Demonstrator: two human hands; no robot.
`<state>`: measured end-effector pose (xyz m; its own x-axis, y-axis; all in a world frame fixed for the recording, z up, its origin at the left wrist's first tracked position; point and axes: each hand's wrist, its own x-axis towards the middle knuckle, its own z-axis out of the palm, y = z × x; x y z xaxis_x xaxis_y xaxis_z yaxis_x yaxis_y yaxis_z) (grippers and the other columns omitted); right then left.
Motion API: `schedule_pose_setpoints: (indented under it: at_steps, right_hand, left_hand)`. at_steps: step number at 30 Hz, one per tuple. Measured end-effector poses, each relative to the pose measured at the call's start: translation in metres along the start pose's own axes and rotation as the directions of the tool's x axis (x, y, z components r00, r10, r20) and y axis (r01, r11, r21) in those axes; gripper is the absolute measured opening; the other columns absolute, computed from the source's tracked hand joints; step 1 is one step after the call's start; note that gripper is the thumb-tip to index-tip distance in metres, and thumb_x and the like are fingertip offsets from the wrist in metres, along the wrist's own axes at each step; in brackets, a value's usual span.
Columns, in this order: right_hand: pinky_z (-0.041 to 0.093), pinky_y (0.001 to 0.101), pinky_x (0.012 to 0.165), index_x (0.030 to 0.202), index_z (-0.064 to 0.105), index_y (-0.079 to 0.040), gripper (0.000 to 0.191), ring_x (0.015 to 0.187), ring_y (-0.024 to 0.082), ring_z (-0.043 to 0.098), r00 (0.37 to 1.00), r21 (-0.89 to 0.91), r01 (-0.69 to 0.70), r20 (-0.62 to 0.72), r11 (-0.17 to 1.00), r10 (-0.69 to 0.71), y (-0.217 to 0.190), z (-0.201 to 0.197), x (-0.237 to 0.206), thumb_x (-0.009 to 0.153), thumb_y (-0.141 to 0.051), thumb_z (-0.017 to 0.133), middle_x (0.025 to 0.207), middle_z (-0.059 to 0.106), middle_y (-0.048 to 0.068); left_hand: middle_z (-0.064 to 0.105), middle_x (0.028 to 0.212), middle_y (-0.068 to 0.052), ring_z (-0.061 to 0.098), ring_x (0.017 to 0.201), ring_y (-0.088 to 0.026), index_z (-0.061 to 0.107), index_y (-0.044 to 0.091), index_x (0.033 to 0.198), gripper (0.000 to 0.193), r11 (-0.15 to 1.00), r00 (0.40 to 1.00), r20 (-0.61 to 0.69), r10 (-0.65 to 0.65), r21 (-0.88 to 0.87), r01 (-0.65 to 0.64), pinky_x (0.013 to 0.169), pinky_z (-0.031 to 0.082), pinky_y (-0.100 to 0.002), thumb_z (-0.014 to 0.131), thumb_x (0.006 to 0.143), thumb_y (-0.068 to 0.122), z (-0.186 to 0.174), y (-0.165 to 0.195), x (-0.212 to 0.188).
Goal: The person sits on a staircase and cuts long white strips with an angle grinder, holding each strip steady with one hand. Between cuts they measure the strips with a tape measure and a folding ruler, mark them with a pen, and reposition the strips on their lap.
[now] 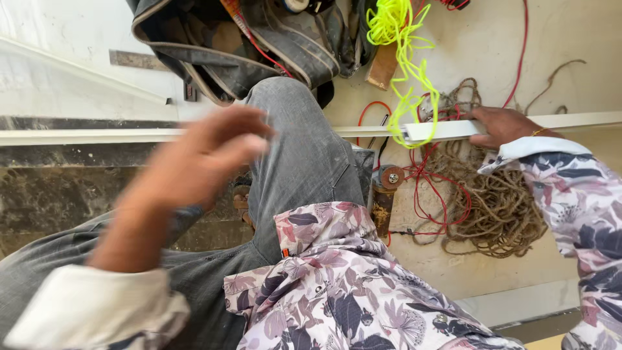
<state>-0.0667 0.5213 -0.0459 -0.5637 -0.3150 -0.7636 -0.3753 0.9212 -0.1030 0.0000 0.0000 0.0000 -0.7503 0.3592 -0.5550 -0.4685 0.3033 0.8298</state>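
Plastic, rope and worn cloth on a dusty floor

The white strip [453,129] under the right hand [502,126] looks like smooth, slightly glossy plastic. The neon yellow cord [405,52] is slick synthetic string, and the thin red wire [447,194] has a shiny plastic coat. The brown rope [505,207] is coarse, hairy fibre. The grey jeans [304,155] are matt, dusty denim, and the floral shirt [350,285] is soft printed cloth. The tool bag [246,45] is scuffed, heavy fabric. The floor [583,39] is pale, matt and gritty. The small disc [391,176] looks like rusty metal.
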Motion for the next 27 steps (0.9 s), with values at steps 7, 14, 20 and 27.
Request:
schedule_pose_setpoints:
  at_steps: [7, 14, 20, 27]
  right_hand:
    - [0.053, 0.0438, 0.089, 0.138, 0.058, -0.012, 0.059, 0.104, 0.035, 0.065, 0.879, 0.104, 0.31, -0.41, 0.945, -0.243, -0.028, 0.005, -0.018, 0.083, -0.025, 0.075, 0.116, 0.063, 0.016]
    - [0.054, 0.0426, 0.092, 0.136, 0.061, -0.011, 0.055, 0.11, 0.034, 0.065, 0.841, 0.125, 0.252, -0.519, 0.96, -0.153, -0.023, 0.019, -0.026, 0.085, -0.023, 0.077, 0.12, 0.063, 0.015]
    - [0.055, 0.0439, 0.096, 0.137, 0.065, -0.014, 0.053, 0.112, 0.034, 0.066, 0.837, 0.144, 0.166, -0.544, 0.976, -0.062, -0.007, 0.022, -0.004, 0.086, -0.022, 0.075, 0.129, 0.064, 0.015]
    - [0.056, 0.0429, 0.095, 0.135, 0.065, -0.011, 0.059, 0.11, 0.033, 0.068, 0.875, 0.087, 0.291, -0.426, 0.953, -0.229, -0.03, 0.027, -0.008, 0.08, -0.027, 0.08, 0.127, 0.068, 0.014]
  left_hand:
    - [0.071, 0.129, -0.033, 0.068, 0.109, -0.035, 0.002, 0.0, 0.16, 0.109, 0.852, 0.885, 0.415, -0.211, -0.365, 0.374, 0.091, 0.057, -0.041, 0.073, 0.086, 0.037, 0.232, -0.028, 0.079]
    - [0.05, 0.151, -0.027, 0.056, 0.129, -0.028, 0.031, -0.003, 0.16, 0.078, 0.481, 0.983, -0.139, 0.124, -0.858, -0.182, 0.105, 0.048, -0.038, 0.067, 0.091, 0.007, 0.262, -0.064, 0.127]
    - [0.043, 0.16, -0.029, 0.048, 0.145, -0.033, 0.018, 0.004, 0.165, 0.083, 0.385, 0.939, -0.252, 0.236, -0.862, -0.328, 0.112, 0.042, -0.038, 0.056, 0.092, -0.001, 0.194, -0.06, 0.115]
    - [0.036, 0.159, -0.022, 0.049, 0.141, -0.033, 0.011, 0.01, 0.16, 0.089, 0.707, 0.937, -0.332, 0.104, -0.638, -0.305, 0.107, 0.046, -0.045, 0.064, 0.09, 0.021, 0.071, -0.035, 0.14]
